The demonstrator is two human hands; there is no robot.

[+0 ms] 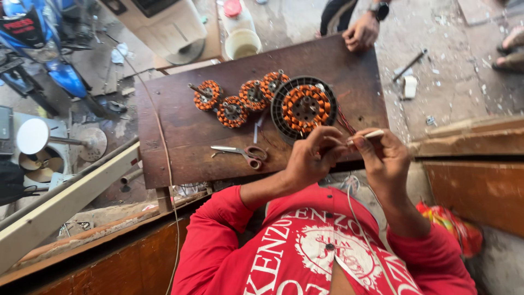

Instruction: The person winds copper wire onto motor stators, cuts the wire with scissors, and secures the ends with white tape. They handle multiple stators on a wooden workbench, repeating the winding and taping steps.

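My left hand [314, 158] and my right hand [385, 158] meet above the near edge of a dark wooden board [180, 131]. Together they pinch a thin white sleeve [370, 134] and fine wires that lead to a large copper-wound stator [304, 106] sitting in a black round frame. The right fingers hold the sleeve; the left fingers close on the wire end beside it. Several smaller copper-wound stators [233, 111] lie in a row on the board to the left. Scissors with red handles [243, 153] rest near my left forearm.
Another person's hand [360, 34] rests on the board's far edge. A white bucket [243, 43] and a bottle stand beyond the board. A blue motorbike [49, 54] is at far left, a fan [41, 161] below it. A metal tool [409, 64] lies on the concrete floor at right.
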